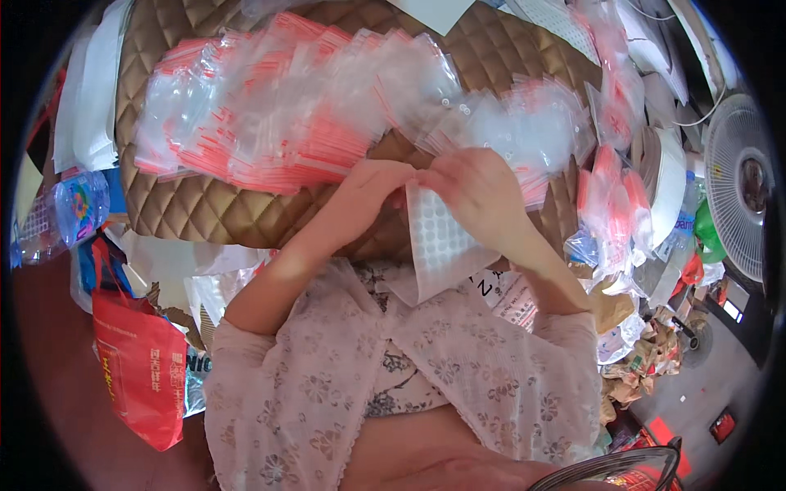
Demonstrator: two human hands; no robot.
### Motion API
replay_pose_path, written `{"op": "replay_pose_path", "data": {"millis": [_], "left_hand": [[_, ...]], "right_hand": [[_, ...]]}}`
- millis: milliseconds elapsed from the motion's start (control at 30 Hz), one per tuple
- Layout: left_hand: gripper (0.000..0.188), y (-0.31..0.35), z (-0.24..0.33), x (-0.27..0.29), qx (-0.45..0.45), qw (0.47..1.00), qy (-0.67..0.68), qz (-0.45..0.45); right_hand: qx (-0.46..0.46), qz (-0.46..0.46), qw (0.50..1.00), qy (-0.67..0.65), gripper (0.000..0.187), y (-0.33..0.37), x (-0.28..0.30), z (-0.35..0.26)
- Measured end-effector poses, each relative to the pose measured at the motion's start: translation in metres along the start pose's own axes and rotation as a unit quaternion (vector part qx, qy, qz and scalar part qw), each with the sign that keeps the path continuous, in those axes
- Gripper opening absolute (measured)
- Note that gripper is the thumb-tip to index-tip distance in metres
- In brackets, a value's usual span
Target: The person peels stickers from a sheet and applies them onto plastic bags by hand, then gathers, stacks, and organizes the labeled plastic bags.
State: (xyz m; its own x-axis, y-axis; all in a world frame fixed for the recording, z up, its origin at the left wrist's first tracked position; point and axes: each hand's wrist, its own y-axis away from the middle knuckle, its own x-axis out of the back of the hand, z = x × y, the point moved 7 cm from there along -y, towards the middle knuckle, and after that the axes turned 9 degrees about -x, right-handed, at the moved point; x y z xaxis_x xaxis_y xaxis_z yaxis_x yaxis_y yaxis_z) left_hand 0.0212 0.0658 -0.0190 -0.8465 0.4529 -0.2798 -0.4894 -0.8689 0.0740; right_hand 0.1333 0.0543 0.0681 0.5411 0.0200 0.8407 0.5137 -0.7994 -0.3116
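My left hand (pixel 378 184) and my right hand (pixel 485 196) meet fingertip to fingertip over the near edge of a quilted brown surface. From my right hand hangs a white sheet of round dot stickers (pixel 442 233), set in rows, its lower corner near my chest. The left fingers are pinched at the sheet's upper corner; what lies between them is hidden. Motion smears the right fingers a little. Just beyond my hands spreads a big heap of clear zip bags with red edges (pixel 286 106). More such bags (pixel 532 131) lie at the right, some bearing small round dots.
The quilted brown cover (pixel 188 217) shows around the bags. At left are stacked white sheets (pixel 90 106), a plastic bottle (pixel 82 204) and a red shopping bag (pixel 139 368). A white fan (pixel 745 180) stands at right, near bundled red-edged bags (pixel 610 204) and crumpled brown paper (pixel 647 360).
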Motion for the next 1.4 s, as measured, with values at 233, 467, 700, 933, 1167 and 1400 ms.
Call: {"op": "replay_pose_path", "data": {"millis": [233,467,700,933,1167,1400], "left_hand": [[0.031,-0.002,0.012,0.009,0.044,0.998,0.024,0.047],[0.028,-0.003,-0.008,0.007,0.1,0.99,0.091,0.034],[0.018,-0.008,0.013,-0.005,-0.164,0.926,-0.339,0.026],[0.013,0.003,0.015,-0.011,-0.182,0.925,-0.332,0.005],[0.005,0.013,0.013,-0.004,-0.162,0.95,-0.268,0.008],[0.005,0.024,0.024,0.001,-0.166,0.936,-0.311,0.006]], "right_hand": [[-0.015,0.015,1.0,-0.006,0.027,-0.012,-0.009,0.003],[0.048,-0.036,0.995,0.078,0.016,-0.011,-0.011,-0.009],[-0.382,-0.055,0.892,-0.236,0.01,-0.032,-0.03,0.132],[-0.337,-0.057,0.931,0.128,0.03,-0.047,-0.034,0.133],[-0.316,-0.085,0.943,-0.06,0.035,-0.059,-0.028,0.127],[-0.289,-0.063,0.942,0.16,0.032,-0.044,-0.036,0.132]]}}
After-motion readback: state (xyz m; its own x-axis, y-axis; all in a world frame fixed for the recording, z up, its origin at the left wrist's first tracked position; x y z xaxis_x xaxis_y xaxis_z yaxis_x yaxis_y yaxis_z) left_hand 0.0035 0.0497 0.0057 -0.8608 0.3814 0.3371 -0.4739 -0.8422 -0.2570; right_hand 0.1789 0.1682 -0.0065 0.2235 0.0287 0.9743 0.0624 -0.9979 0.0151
